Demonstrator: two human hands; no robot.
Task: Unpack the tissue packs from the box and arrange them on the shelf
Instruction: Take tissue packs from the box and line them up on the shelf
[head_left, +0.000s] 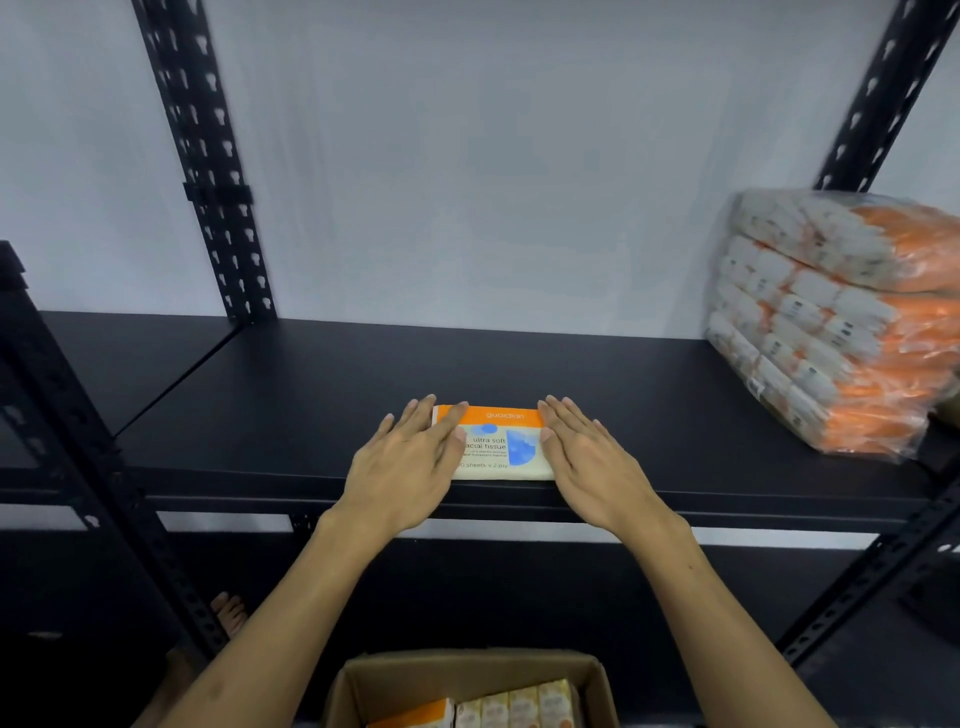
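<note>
A flat tissue pack (498, 441), cream with an orange band and blue print, lies near the front edge of the black shelf (270, 415). My left hand (410, 462) rests flat on the pack's left end, fingers straight. My right hand (587, 457) lies flat against its right end, fingers straight. Below, at the bottom of the view, an open cardboard box (363, 680) holds several more tissue packs (519, 704) standing on edge.
A tall plastic-wrapped bundle of orange and white tissue packs (831, 317) stands on the shelf's right end. Black perforated uprights (208, 166) frame the rack against a white wall. A lower shelf level sits dark beneath. A bare foot (228, 613) shows at lower left.
</note>
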